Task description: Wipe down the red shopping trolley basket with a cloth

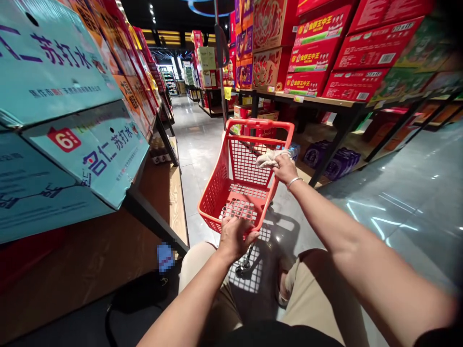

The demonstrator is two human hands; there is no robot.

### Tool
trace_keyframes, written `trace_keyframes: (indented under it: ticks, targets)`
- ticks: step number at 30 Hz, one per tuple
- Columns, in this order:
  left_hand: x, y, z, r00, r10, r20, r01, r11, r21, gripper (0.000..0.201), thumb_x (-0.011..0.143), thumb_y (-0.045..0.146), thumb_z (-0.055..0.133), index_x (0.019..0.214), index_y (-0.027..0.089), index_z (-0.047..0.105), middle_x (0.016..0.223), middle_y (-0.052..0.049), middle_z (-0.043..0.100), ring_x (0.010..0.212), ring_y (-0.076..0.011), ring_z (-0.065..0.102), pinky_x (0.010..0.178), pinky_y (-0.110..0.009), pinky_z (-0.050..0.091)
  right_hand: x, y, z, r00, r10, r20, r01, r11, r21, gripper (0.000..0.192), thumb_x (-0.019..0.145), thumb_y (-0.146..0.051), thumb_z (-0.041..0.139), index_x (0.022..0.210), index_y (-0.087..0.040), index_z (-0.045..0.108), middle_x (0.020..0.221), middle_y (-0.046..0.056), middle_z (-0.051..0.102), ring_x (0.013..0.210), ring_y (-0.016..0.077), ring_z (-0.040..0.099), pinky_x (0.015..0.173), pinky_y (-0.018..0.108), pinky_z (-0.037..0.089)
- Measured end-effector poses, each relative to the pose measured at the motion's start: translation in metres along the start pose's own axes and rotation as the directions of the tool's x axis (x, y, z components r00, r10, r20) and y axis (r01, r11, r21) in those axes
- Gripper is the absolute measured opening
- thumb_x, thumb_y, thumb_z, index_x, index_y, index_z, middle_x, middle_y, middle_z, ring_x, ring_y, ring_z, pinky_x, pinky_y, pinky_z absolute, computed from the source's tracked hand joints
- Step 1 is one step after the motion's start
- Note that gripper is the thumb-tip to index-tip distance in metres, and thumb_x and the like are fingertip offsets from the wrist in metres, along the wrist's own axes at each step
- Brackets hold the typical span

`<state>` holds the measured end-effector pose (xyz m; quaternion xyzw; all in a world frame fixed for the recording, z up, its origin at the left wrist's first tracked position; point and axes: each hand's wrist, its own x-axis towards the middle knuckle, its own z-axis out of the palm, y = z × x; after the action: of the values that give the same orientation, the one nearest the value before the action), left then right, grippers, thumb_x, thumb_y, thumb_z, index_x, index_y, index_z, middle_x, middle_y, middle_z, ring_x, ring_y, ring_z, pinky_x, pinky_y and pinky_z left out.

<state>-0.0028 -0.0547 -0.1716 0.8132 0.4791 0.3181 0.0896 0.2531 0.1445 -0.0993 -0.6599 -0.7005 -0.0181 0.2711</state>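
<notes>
Cloth (267, 159) lies bunched at the right edge of the red basket cart (249, 190), towards its far corner, and on my feed the fingers of the right hand (285, 169) are clamped on it. I see the left hand (234, 237) gripping the near edge, fingers curled over by the right corner. I judge the wiping to be under way along that right edge; which other edges are done or left, I cannot tell. Farther out, pale blue cartons (112, 156) flank the cart's left side.
</notes>
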Motion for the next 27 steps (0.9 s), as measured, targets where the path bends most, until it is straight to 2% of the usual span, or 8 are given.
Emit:
trace_keyframes:
  ticks: [3, 8, 10, 12, 15, 18, 22, 27]
  targets:
    - [0.002, -0.006, -0.006, 1.000, -0.031, 0.000, 0.031, 0.999, 0.019, 0.025, 0.093, 0.045, 0.063, 0.084, 0.022, 0.069, 0.080, -0.003, 0.071, 0.081, -0.0204, 0.062, 0.091, -0.042, 0.037, -0.059, -0.024, 0.006, 0.998, -0.064, -0.013, 0.064, 0.998, 0.012, 0.027, 0.087, -0.023, 0.057, 0.110, -0.017, 0.070, 0.123, 0.015, 0.062, 0.108, 0.0302, 0.055, 0.097, 0.045, 0.044]
    - [0.006, 0.003, -0.015, 0.998, 0.001, 0.062, -0.005, 0.998, 0.060, 0.016, 0.090, 0.035, 0.061, 0.088, 0.021, 0.068, 0.086, -0.006, 0.072, 0.091, -0.0256, 0.064, 0.093, -0.047, 0.039, -0.162, -0.063, 0.007, 0.963, -0.268, -0.032, 0.269, 0.943, 0.197, 0.031, 0.085, -0.019, 0.059, 0.114, -0.022, 0.068, 0.122, 0.009, 0.064, 0.104, 0.0276, 0.056, 0.092, 0.043, 0.047]
    - [0.009, 0.012, -0.015, 0.999, 0.019, 0.046, -0.021, 0.998, 0.051, 0.016, 0.087, 0.026, 0.061, 0.099, 0.020, 0.069, 0.099, -0.009, 0.074, 0.102, -0.0278, 0.065, 0.099, -0.048, 0.041, -0.182, -0.071, 0.005, 0.941, -0.338, -0.033, 0.337, 0.918, 0.210, 0.032, 0.084, -0.017, 0.061, 0.115, -0.023, 0.069, 0.126, 0.009, 0.063, 0.105, 0.0274, 0.055, 0.092, 0.042, 0.048]
    - [0.013, 0.019, -0.015, 0.999, 0.032, 0.036, -0.034, 0.998, 0.061, 0.031, 0.083, 0.019, 0.060, 0.113, 0.018, 0.067, 0.116, -0.012, 0.073, 0.115, -0.0303, 0.063, 0.103, -0.048, 0.042, -0.184, -0.073, 0.002, 0.914, -0.406, -0.019, 0.403, 0.899, 0.173, 0.030, 0.085, -0.019, 0.064, 0.114, -0.023, 0.070, 0.126, 0.009, 0.064, 0.101, 0.0271, 0.055, 0.090, 0.042, 0.048]
    - [0.018, 0.021, -0.016, 0.991, 0.016, 0.131, -0.031, 0.993, 0.114, 0.033, 0.087, 0.021, 0.058, 0.118, 0.018, 0.067, 0.120, -0.014, 0.072, 0.116, -0.0321, 0.062, 0.102, -0.048, 0.044, -0.160, -0.062, -0.002, 0.882, -0.470, 0.027, 0.467, 0.881, 0.077, 0.032, 0.085, -0.022, 0.066, 0.117, -0.022, 0.071, 0.124, 0.009, 0.066, 0.097, 0.0270, 0.053, 0.086, 0.041, 0.048]
    - [0.021, 0.014, -0.018, 0.965, -0.064, 0.255, 0.013, 0.980, 0.196, 0.022, 0.095, 0.034, 0.054, 0.095, 0.019, 0.070, 0.097, -0.011, 0.075, 0.095, -0.0295, 0.067, 0.092, -0.046, 0.047, -0.112, -0.037, -0.006, 0.907, -0.413, 0.082, 0.417, 0.908, -0.035, 0.036, 0.086, -0.021, 0.064, 0.121, -0.021, 0.072, 0.129, 0.011, 0.064, 0.098, 0.0279, 0.052, 0.086, 0.041, 0.046]
    - [0.022, 0.002, -0.019, 0.970, -0.044, 0.238, -0.014, 0.972, 0.237, 0.023, 0.096, 0.035, 0.055, 0.082, 0.021, 0.067, 0.085, -0.008, 0.073, 0.087, -0.0252, 0.066, 0.086, -0.040, 0.045, -0.028, 0.005, -0.015, 0.953, -0.275, 0.125, 0.295, 0.936, -0.189, 0.037, 0.090, -0.022, 0.058, 0.125, -0.017, 0.071, 0.135, 0.013, 0.061, 0.102, 0.0289, 0.051, 0.094, 0.043, 0.042]
    - [0.023, -0.003, -0.020, 0.973, -0.006, 0.232, -0.048, 0.974, 0.223, 0.022, 0.096, 0.033, 0.055, 0.082, 0.020, 0.066, 0.085, -0.007, 0.073, 0.086, -0.0239, 0.065, 0.084, -0.038, 0.043, 0.058, 0.043, -0.031, 0.997, -0.072, -0.005, 0.068, 0.966, -0.248, 0.043, 0.094, -0.028, 0.057, 0.135, -0.024, 0.065, 0.141, 0.012, 0.056, 0.112, 0.0332, 0.044, 0.093, 0.045, 0.039]
